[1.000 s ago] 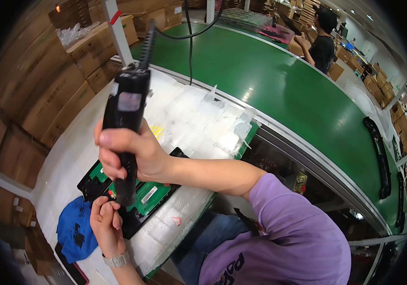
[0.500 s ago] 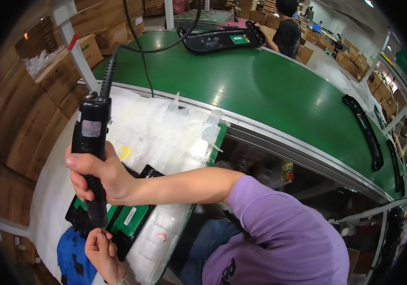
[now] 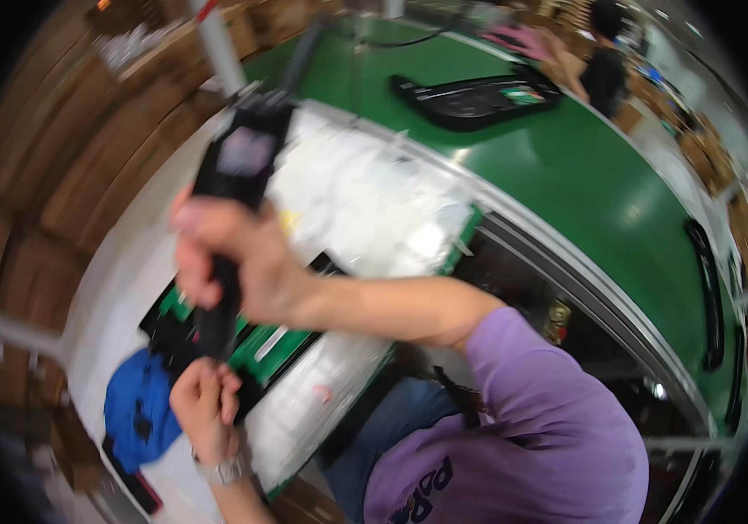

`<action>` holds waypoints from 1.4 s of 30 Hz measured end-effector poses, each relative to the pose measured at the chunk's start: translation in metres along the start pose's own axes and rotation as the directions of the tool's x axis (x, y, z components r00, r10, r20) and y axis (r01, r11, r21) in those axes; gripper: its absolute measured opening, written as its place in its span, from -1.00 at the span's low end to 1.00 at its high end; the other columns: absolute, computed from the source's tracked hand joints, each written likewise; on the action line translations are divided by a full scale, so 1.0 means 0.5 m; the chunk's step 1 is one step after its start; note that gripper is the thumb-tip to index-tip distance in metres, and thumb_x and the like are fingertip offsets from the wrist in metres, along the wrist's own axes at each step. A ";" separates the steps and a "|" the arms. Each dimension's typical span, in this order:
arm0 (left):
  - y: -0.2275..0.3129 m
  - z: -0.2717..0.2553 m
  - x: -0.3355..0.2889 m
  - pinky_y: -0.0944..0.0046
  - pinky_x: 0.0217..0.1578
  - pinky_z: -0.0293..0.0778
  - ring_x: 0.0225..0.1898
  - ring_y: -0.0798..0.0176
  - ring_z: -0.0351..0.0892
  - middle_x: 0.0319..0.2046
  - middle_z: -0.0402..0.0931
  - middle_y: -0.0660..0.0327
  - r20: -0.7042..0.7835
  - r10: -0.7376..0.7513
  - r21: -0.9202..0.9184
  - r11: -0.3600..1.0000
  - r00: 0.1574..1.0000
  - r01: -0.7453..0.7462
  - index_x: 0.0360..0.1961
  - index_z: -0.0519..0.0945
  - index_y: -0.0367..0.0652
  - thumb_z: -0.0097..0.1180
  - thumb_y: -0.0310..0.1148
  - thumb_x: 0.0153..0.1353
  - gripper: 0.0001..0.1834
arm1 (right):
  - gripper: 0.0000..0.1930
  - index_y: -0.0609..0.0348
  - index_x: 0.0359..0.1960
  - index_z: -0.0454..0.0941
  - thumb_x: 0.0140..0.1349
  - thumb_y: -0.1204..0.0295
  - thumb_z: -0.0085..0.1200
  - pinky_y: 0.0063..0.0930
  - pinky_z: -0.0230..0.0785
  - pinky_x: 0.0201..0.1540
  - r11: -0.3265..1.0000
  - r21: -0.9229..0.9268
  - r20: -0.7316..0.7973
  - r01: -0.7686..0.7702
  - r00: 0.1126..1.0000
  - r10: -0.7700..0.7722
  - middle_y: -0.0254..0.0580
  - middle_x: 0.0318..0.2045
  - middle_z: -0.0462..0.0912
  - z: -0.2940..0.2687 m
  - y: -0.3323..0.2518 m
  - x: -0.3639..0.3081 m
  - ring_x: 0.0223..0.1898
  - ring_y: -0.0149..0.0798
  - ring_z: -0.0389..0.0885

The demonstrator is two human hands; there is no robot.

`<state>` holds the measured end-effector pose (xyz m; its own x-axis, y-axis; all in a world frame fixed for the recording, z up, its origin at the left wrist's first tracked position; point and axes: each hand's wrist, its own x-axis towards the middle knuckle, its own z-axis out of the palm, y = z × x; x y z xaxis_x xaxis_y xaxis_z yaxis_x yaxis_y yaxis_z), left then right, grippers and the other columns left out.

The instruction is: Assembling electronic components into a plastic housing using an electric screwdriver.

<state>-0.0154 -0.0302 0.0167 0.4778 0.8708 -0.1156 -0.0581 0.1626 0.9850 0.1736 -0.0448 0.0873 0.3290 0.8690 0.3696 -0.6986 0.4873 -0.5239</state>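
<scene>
My right hand (image 3: 247, 258) is wrapped round a black electric screwdriver (image 3: 243, 153), which points downward. Its tip meets the fingertips of my left hand (image 3: 204, 406), whose fingers are pinched together. Whatever they hold is too small to make out. Beneath both hands lies a black plastic housing (image 3: 164, 336) with green circuit boards (image 3: 274, 349) in it, partly hidden by the tool and my hands. A blue object with black marks (image 3: 138, 406) sits left of my left hand. Motion blurs the right hand and tool.
White padding (image 3: 348, 218) covers the bench. Beyond it runs a green conveyor belt (image 3: 548, 166) carrying a curved black housing (image 3: 479, 100) and a black strip (image 3: 706, 297). A person (image 3: 605, 70) stands at its far side. Cardboard boxes (image 3: 42, 175) are stacked at the left.
The view has shifted, so the bench and belt appear farther right. The screwdriver stays above my left fingertips. More of my left wrist and its watch shows.
</scene>
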 end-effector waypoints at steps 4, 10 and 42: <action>0.012 0.021 -0.003 0.55 -0.70 0.08 -0.70 0.54 0.18 -0.48 0.51 0.16 -0.009 0.111 0.037 0.993 0.994 -0.111 -0.22 0.49 -0.37 -0.06 -0.30 0.28 -0.71 | -0.74 0.13 -0.38 0.39 0.16 0.18 -0.07 -0.40 0.19 -0.60 0.984 0.063 0.032 -0.166 0.986 0.164 -0.40 -0.76 0.29 -0.007 -0.016 0.023 -0.78 -0.43 0.23; 0.007 -0.024 0.012 0.46 -0.29 0.34 -0.33 0.34 0.46 -0.18 0.46 0.04 -0.109 0.204 -0.202 0.954 0.973 -0.223 -0.19 0.38 -0.34 -0.27 -0.47 0.29 -0.81 | -0.78 0.28 -0.55 0.42 0.01 0.37 0.14 -0.59 0.18 -0.71 0.949 -0.281 0.161 -0.142 0.968 0.192 -0.25 -0.77 0.38 -0.004 -0.014 0.036 -0.81 -0.43 0.31; 0.003 -0.017 0.012 0.54 -0.71 -0.09 -0.70 0.54 0.00 -0.68 0.15 0.38 0.128 -0.115 -0.235 0.961 0.985 0.143 -0.27 0.37 -0.16 -0.16 -0.42 0.23 -0.91 | -0.77 0.25 -0.66 0.45 -0.02 0.37 0.19 -0.65 0.12 -0.70 0.738 -0.670 0.307 0.076 0.934 0.182 -0.34 -0.77 0.43 -0.001 0.008 0.020 -0.76 -0.54 0.34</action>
<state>-0.0201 -0.0208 0.0167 0.5896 0.7797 -0.2108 -0.1935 0.3897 0.9004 0.1745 -0.0341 0.0887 -0.0151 0.8742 0.4852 -0.0649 0.4834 -0.8730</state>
